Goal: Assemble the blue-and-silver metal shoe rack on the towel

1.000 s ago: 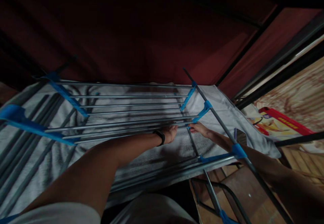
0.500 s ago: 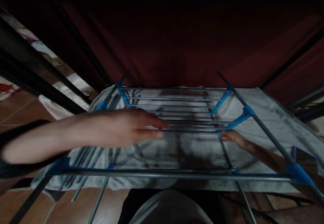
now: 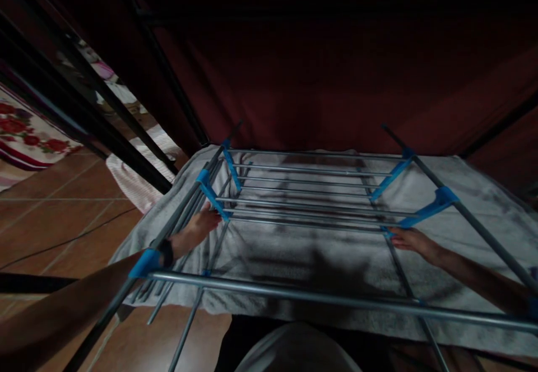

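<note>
A metal drying rack (image 3: 319,296) with blue plastic joints stands in front of me. A grey towel (image 3: 311,254) lies spread flat under its upper rails. My left hand (image 3: 202,225), with a dark band on the wrist, reaches under the left side bar to the towel beside the left blue bracket (image 3: 212,198). My right hand (image 3: 409,240) lies palm down on the towel just below the right blue bracket (image 3: 428,212), fingertips at the end of a rail. The light is dim, and whether either hand grips the cloth or a rail is unclear.
A dark red curtain or wall (image 3: 319,80) closes off the far side. Black bars (image 3: 84,103) slant across the left. Brown floor tiles (image 3: 54,209), a white cloth (image 3: 134,178) and a floral fabric (image 3: 25,136) lie to the left.
My left hand has swung from the right side of the rack, next to my right hand, across to the left bracket. My view has turned left. My right hand stayed by the right bracket.
</note>
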`<state>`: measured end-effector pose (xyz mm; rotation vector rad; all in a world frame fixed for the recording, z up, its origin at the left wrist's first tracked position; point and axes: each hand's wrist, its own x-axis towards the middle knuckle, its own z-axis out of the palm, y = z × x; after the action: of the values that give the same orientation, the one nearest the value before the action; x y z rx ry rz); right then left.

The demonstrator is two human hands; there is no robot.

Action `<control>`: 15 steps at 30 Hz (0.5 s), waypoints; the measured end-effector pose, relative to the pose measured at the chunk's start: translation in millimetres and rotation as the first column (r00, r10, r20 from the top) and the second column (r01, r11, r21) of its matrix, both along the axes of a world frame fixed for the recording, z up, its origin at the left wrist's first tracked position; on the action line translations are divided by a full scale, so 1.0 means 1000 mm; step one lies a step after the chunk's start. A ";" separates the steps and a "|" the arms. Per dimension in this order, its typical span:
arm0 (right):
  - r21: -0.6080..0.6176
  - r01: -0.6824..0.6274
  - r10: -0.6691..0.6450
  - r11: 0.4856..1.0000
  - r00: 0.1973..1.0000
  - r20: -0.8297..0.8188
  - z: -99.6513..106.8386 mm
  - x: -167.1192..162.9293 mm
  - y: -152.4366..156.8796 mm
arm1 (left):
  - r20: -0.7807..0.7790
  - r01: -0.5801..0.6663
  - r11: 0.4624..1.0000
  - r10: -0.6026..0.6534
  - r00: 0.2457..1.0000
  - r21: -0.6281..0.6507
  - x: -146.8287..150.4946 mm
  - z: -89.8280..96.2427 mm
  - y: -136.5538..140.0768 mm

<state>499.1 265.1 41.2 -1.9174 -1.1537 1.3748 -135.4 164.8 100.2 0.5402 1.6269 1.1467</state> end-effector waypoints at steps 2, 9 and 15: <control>0.009 0.002 -0.002 1.000 1.000 0.000 -0.003 0.002 -0.001 | 0.049 -0.060 0.998 0.060 0.997 0.009 0.012 -0.009 0.005; 0.050 0.011 -0.008 0.999 0.998 -0.058 -0.011 0.006 -0.003 | 0.125 -0.076 0.997 0.072 0.990 0.032 0.018 -0.010 0.004; 0.070 0.001 0.003 0.998 0.999 -0.053 -0.009 0.006 -0.005 | 0.113 -0.106 0.994 0.109 0.988 -0.035 0.021 -0.010 0.011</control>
<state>505.4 260.5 31.8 -1.8209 -1.1624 1.3593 -114.0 175.4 90.3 0.3646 1.5869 1.2095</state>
